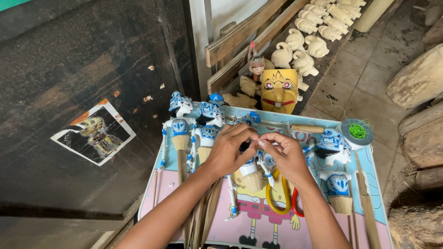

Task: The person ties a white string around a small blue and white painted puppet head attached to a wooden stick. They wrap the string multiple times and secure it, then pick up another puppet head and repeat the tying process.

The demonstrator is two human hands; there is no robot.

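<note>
Puppet (250,170) lies under both hands, left (230,151) and right (286,154) pinching its top.

Torn rectangular printed picture (94,138), white-edged, dark with pale figure, stuck tilted on dark wall (57,71) at left.

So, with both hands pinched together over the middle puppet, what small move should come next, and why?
Probably draw the right hand slightly away from the left hand to tighten whatever they pinch: fingertips meet above the middle puppet, though no thread is visible there.
</note>
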